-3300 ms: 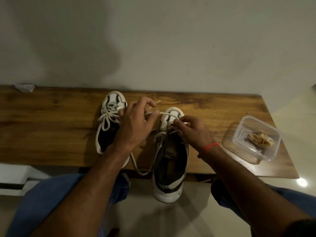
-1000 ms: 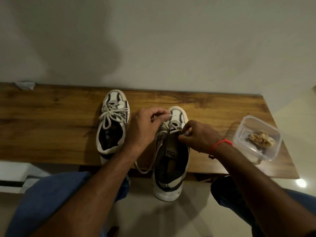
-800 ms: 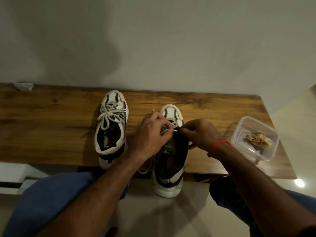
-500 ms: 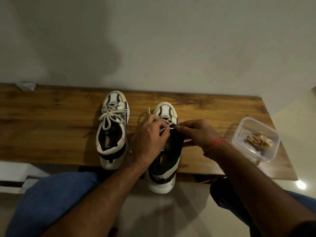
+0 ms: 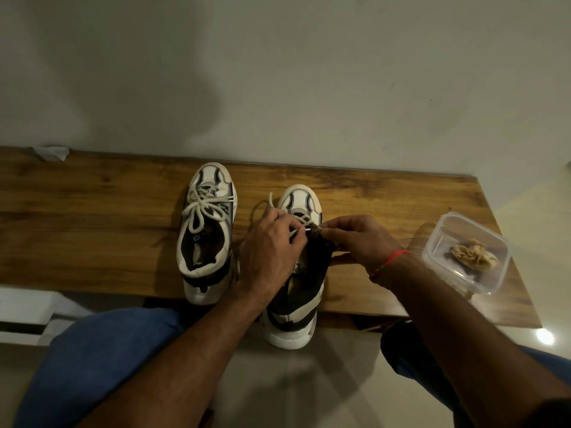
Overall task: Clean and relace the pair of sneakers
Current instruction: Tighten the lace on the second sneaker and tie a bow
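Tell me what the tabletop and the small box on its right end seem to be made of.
Tabletop: wood or wood-look laminate, with brown grain and knots and a dull sheen; which one is unclear. Box: clear plastic, thin see-through walls showing the crumpled beige wad inside.

A long wooden tabletop (image 5: pixel 92 217) with dark, streaky grain runs across the view, its far edge against a plain pale wall (image 5: pixel 278 72). At the tabletop's right end sits a clear rectangular plastic container (image 5: pixel 438 242) with rounded corners, and a crumpled beige cloth (image 5: pixel 474 257) lies inside it. Far off at the left back corner, a small scrap of crumpled white paper (image 5: pixel 51 152) rests against the wall. Below the tabletop's near edge is a glossy light tiled floor (image 5: pixel 293 390), where a bright round light reflection (image 5: pixel 545 337) shines at the right.
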